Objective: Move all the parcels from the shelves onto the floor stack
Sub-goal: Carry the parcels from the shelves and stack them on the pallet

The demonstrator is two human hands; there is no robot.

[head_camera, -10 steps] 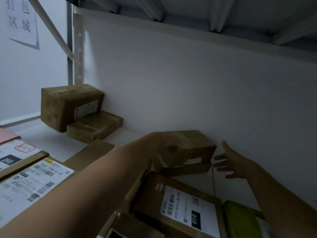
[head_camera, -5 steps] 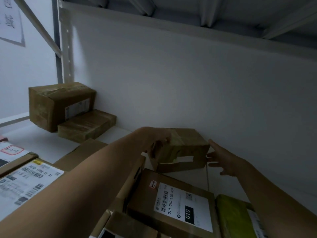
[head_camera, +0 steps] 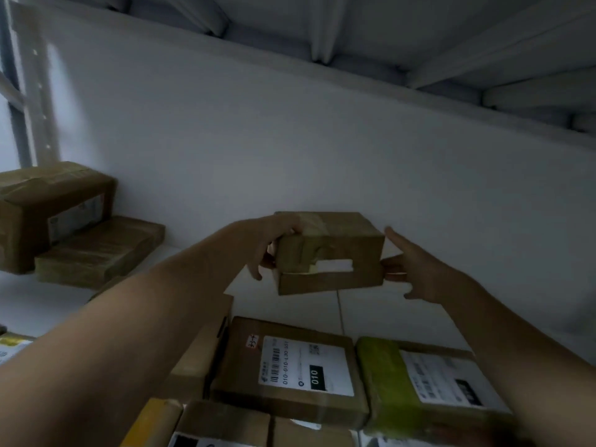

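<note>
Head view: at frame centre a small box [head_camera: 329, 253] is held up, clear of the shelf [head_camera: 387, 314]. Left hand [head_camera: 267, 243] grasps its left end, fingers wrapped round the edge. Right hand [head_camera: 416, 272] is spread, its fingers touching the box's right end without closing. Lower centre lies a labelled parcel [head_camera: 290, 369], a green parcel [head_camera: 419, 388] just beside it. Two more boxes [head_camera: 64, 221] sit at left.
</note>
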